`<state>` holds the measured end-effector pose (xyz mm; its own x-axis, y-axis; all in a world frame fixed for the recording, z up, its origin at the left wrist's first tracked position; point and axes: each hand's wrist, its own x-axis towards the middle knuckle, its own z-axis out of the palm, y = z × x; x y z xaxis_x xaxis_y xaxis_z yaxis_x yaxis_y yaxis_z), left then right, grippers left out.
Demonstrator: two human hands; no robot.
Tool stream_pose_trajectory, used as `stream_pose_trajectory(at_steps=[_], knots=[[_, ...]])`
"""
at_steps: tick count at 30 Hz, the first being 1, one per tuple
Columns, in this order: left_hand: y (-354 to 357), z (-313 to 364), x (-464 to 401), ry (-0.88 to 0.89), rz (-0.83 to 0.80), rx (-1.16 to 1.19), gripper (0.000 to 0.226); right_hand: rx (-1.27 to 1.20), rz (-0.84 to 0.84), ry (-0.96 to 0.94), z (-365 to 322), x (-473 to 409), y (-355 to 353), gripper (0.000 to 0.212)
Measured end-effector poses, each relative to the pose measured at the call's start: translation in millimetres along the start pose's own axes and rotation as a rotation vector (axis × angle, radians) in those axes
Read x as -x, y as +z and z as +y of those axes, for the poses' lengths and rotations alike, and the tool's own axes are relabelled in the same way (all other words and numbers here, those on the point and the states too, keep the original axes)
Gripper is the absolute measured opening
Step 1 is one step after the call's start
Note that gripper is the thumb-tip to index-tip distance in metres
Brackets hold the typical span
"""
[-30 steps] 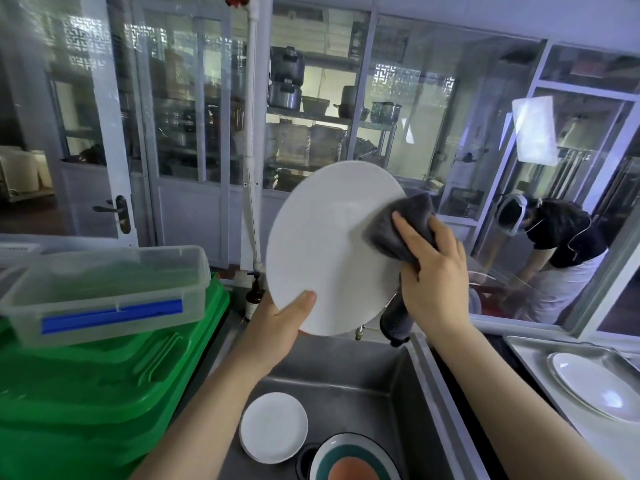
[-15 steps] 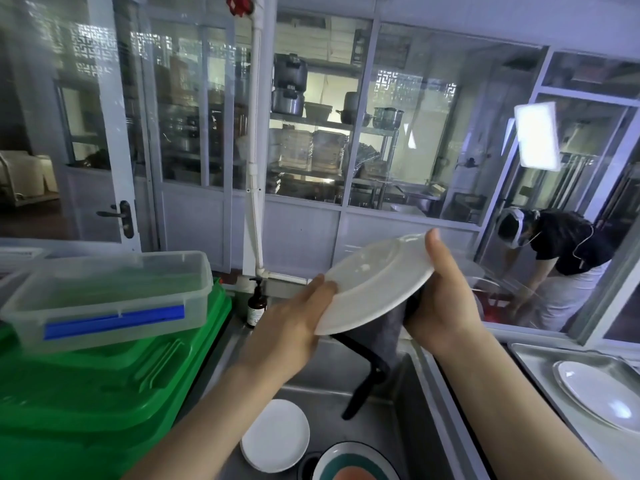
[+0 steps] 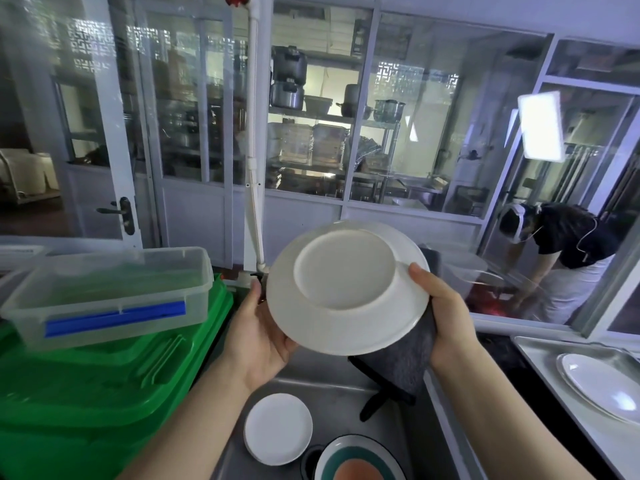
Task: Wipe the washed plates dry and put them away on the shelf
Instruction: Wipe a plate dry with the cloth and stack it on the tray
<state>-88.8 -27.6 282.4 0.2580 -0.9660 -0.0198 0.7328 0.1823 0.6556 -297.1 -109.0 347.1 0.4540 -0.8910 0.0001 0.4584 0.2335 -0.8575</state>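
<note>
Hands' fingers (image 3: 254,299) hidden behind plate (image 3: 346,289)

A: Plates, how many?
B: 4 in view. 1 white plate (image 3: 348,287) held up w/ its underside showing, 1 small white plate (image 3: 278,428) in the sink, 1 teal-and-orange plate (image 3: 358,462) beside it, 1 white plate on tray (image 3: 604,386) at right.
A: Cloths?
B: 1 grey cloth (image 3: 403,362).
A: Hands?
B: 2: left hand (image 3: 258,337), right hand (image 3: 445,318).
A: Tubs?
B: 1 clear box w/ blue clip (image 3: 110,296); green lids (image 3: 114,382) stacked under it, approx. 2–3, can't tell exactly.
A: People?
B: 1 other person (image 3: 561,254) behind the glass.
</note>
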Motion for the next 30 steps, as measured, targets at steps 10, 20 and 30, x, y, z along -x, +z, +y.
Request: stream_pose_trajectory(at_steps=[10, 20, 30], knots=[[2.6, 11.3, 6.8, 0.079, -0.167, -0.064, 0.026, 0.151, 0.351, -0.063, -4.9, -16.5, -4.8, 0.035], [18.9, 8.2, 11.0, 0.381, -0.141, -0.153, 0.035, 1.122, 0.134, -0.856, 21.1, -10.0, -4.4, 0.057], [20.7, -10.1, -0.4, 0.536, -0.051, -0.179, 0.028, 1.324, -0.173, -1.024, 74.5, 24.6, 27.3, 0.062]])
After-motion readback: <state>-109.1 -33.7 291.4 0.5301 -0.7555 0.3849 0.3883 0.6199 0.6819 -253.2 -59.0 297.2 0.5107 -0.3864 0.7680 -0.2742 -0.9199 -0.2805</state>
